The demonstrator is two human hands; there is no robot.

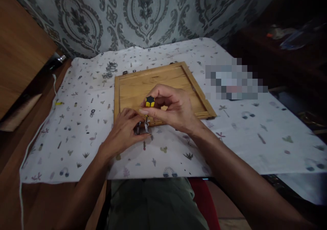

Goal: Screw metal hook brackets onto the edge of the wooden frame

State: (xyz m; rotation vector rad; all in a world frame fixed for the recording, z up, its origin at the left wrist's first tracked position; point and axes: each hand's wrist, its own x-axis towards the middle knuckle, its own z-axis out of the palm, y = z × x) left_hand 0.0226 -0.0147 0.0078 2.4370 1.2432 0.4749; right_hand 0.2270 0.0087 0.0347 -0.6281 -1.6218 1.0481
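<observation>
Panel [155, 77]: flat on the cloth [76, 127], centre of the frame
Fitting [146, 126]: metal, at the panel's lower edge, just left of centre
Left hand [124, 127]: narrow, holding the fitting between thumb and fingers
Right hand [175, 105]: pinching the screwdriver [150, 102], shaft toward the fitting
Metal pieces [111, 67]: on the cloth, upper left

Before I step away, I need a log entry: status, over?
Right hand on yellow-black screwdriver. Left hand at metal fitting. Wooden panel on tablecloth; hands partly hiding near edge.
</observation>
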